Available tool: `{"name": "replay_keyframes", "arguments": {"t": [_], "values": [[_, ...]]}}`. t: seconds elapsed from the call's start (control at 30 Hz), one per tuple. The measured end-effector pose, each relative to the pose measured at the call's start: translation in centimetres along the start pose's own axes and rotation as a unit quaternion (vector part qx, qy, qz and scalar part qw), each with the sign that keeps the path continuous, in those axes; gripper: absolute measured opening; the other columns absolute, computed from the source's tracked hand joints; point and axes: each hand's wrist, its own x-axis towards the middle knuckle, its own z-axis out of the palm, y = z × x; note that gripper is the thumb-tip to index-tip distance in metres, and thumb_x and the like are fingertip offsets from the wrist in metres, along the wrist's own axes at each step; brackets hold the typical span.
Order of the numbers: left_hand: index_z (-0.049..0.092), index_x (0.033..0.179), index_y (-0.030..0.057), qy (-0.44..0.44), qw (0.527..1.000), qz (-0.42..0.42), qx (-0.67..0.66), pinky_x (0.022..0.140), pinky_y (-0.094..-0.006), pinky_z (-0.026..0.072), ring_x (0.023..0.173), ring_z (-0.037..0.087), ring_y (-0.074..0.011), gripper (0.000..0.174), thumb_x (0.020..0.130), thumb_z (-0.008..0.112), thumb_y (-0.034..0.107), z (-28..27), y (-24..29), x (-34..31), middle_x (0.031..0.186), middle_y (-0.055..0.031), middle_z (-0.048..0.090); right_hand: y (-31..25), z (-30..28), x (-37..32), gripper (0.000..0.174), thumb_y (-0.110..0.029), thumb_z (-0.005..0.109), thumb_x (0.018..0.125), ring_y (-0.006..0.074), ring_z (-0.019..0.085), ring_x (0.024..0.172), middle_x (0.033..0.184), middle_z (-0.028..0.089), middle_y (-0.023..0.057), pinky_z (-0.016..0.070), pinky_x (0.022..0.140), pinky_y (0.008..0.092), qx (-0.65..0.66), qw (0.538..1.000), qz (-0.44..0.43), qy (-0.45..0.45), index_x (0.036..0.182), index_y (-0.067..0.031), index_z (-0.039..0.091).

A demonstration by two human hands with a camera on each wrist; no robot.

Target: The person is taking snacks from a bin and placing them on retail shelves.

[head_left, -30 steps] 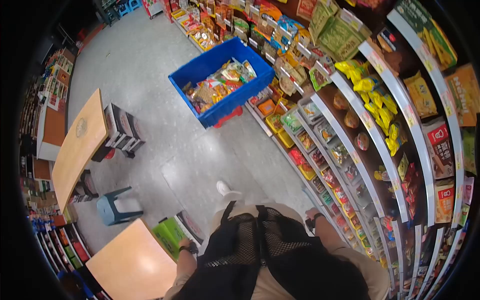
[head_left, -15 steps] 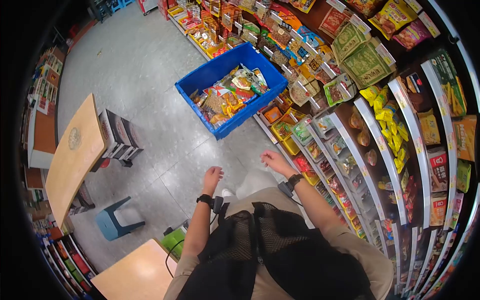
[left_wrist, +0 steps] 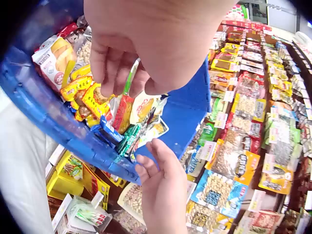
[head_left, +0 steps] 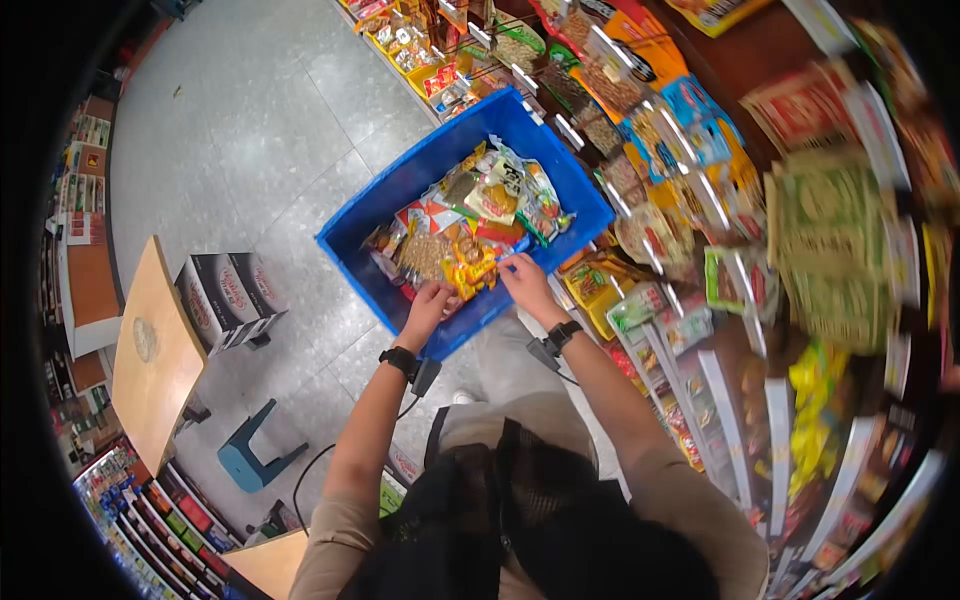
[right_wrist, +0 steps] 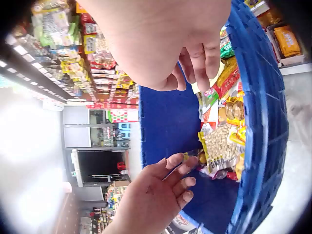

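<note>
The left hand is held palm down above the near side of the blue bin, its fingers loosely bent; the right hand is hung over the same side, farther right, its fingers likewise relaxed. Neither grip is closed on anything: a moderate gap is left between thumb and fingers on each. Whether packets are brushed by the fingertips cannot be told. Two black wristbands are worn, one per wrist.

Inside the bin, one bag of peanuts is laid left of a cluster of yellow packets, several in number, overlapped too closely for a sure count. One cream bag is set toward the bin's far side.

Left of the bin, at least two printed cartons, two wooden tables and one stool are seen. Right of it, many snack bags are displayed.
</note>
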Motion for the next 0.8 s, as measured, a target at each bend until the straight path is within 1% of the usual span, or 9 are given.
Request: {"name": "replay_keyframes", "arguments": {"t": [0.17,0.23,0.37,0.47,0.57,0.63,0.7,0.77,0.8], "values": [[0.066,0.106,0.0018,0.016,0.975,-0.020,0.221,0.074,-0.0321,0.0511,0.080,0.064,-0.0155,0.035,0.097,0.053,0.033,1.3,2.6,13.4,0.095,-0.0058,0.067,4.6,1.4,13.0,0.022,-0.022,0.061,0.087,0.0375,0.062,0.093,0.111,0.058,0.0175,0.0502,0.082,0.0428,-0.093,0.994,0.022,-0.061,0.096,-0.0025,0.064],[0.065,0.111,0.0017,-0.009,0.991,0.076,0.106,0.079,-0.0323,0.0506,0.088,0.064,-0.0174,0.037,0.096,0.053,0.033,2.2,2.5,17.8,0.100,-0.0055,0.067,5.3,1.3,15.7,0.026,-0.023,0.058,0.088,0.0391,0.061,0.097,0.118,0.053,0.0197,0.0488,0.085,0.0463,-0.157,0.976,0.089,-0.120,0.099,0.0000,0.064],[0.062,0.118,0.0037,-0.022,0.986,-0.113,-0.120,0.078,-0.0279,0.0494,0.093,0.063,-0.0146,0.035,0.095,0.053,0.028,4.2,3.8,22.0,0.107,-0.0042,0.065,7.8,1.0,17.0,0.029,-0.025,0.055,0.090,0.0396,0.060,0.100,0.125,0.050,0.0200,0.0481,0.087,0.0467,-0.158,0.951,0.144,-0.225,0.102,0.0005,0.064],[0.060,0.122,0.0041,-0.012,0.973,-0.183,-0.142,0.074,-0.0233,0.0483,0.088,0.062,-0.0110,0.035,0.093,0.053,0.024,4.7,5.2,22.4,0.107,-0.0038,0.064,8.4,1.1,16.1,0.030,-0.025,0.054,0.092,0.0378,0.061,0.099,0.121,0.053,0.0185,0.0479,0.087,0.0440,-0.150,0.955,0.144,-0.213,0.101,0.0013,0.065],[0.060,0.119,0.0038,-0.044,0.973,-0.137,-0.179,0.073,-0.0238,0.0484,0.085,0.062,-0.0120,0.034,0.093,0.053,0.024,3.0,5.9,20.7,0.103,-0.0041,0.064,7.4,-0.2,15.4,0.032,-0.027,0.054,0.093,0.0359,0.061,0.097,0.110,0.059,0.0175,0.0477,0.085,0.0414,-0.037,0.977,0.128,-0.168,0.099,0.0030,0.066],[0.060,0.100,0.0072,-0.044,0.956,-0.142,-0.254,0.072,-0.0263,0.0512,0.082,0.063,-0.0132,0.023,0.097,0.051,0.028,1.8,8.0,18.4,0.097,-0.0063,0.066,4.6,-1.1,14.3,0.026,-0.021,0.055,0.093,0.0380,0.061,0.095,0.102,0.061,0.0203,0.0481,0.081,0.0423,0.016,0.990,0.074,-0.123,0.095,0.0036,0.063],[0.058,0.098,0.0083,-0.098,0.935,-0.150,-0.307,0.076,-0.0274,0.0528,0.084,0.064,-0.0134,0.028,0.099,0.048,0.035,-0.4,7.9,16.2,0.100,-0.0082,0.066,0.9,-1.7,12.6,0.025,-0.021,0.054,0.094,0.0384,0.061,0.093,0.099,0.061,0.0197,0.0484,0.080,0.0406,0.044,0.994,0.032,-0.099,0.095,0.0032,0.063],[0.060,0.103,0.0069,-0.083,0.943,-0.137,-0.292,0.066,-0.0238,0.0509,0.075,0.063,-0.0114,0.048,0.101,0.036,0.048,-1.2,10.4,11.6,0.089,-0.0040,0.067,-3.4,-1.9,10.8,0.025,-0.020,0.054,0.095,0.0355,0.062,0.090,0.096,0.063,0.0178,0.0488,0.077,0.0383,0.014,0.992,0.033,-0.121,0.098,0.0024,0.063],[0.060,0.112,0.0046,-0.118,0.928,-0.177,-0.305,0.070,-0.0245,0.0516,0.077,0.064,-0.0132,0.059,0.101,0.031,0.054,-2.6,7.4,10.9,0.093,-0.0052,0.068,-5.0,-1.6,9.8,0.026,-0.022,0.054,0.096,0.0336,0.063,0.087,0.092,0.064,0.0167,0.0489,0.075,0.0381,0.056,0.989,0.029,-0.132,0.099,0.0024,0.062]]}}
